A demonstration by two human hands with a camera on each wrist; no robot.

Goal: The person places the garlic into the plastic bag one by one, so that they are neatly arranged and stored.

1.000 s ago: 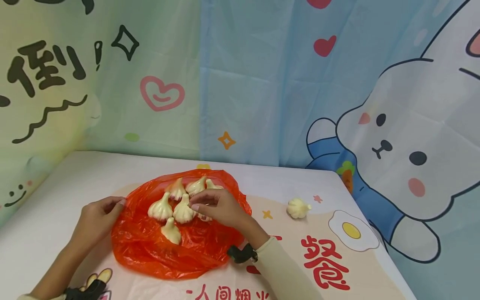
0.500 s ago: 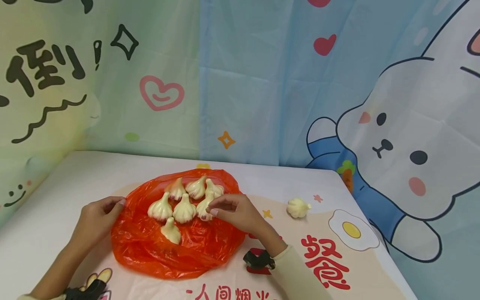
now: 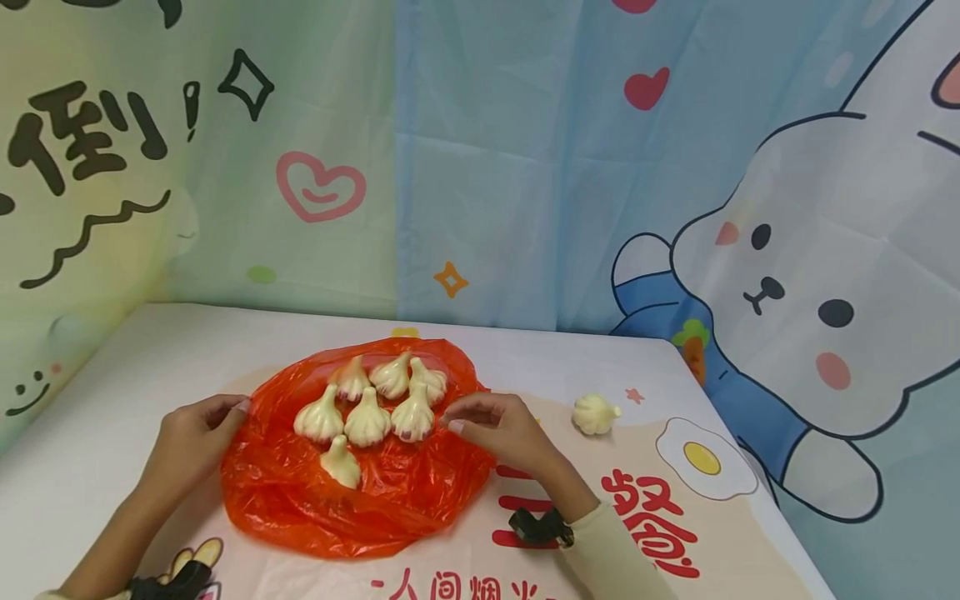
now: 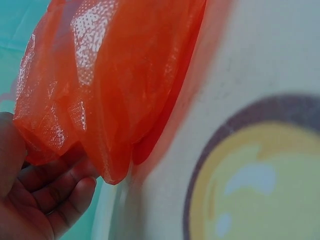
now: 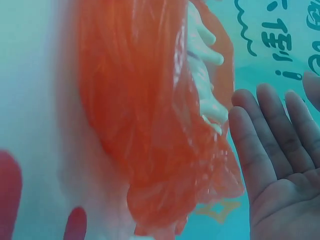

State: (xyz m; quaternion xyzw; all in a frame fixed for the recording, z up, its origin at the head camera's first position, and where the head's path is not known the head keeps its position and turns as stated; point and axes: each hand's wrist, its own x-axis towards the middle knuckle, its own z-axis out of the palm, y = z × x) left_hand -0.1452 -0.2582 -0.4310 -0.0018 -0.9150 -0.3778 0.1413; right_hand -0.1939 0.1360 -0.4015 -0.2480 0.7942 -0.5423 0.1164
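Note:
A red plastic bag lies spread on the table, its mouth up. Several garlic bulbs are grouped inside it, pale with purplish bases. At the bag's left rim my left hand pinches the plastic between thumb and fingers; the left wrist view shows the bag's edge going in between them. My right hand is over the right rim, just right of the nearest bulb, and holds nothing. Its fingers look nearly straight in the right wrist view, beside the bag.
A single garlic bulb lies on the table outside the bag, to the right. The white table has a printed cover with a fried egg and red characters. A cartoon cloth backdrop hangs behind it.
My right hand has drawn back to the right from above the garlic bulbs to the bag's right rim, uncovering the bulbs. My left hand has stayed on the left rim.

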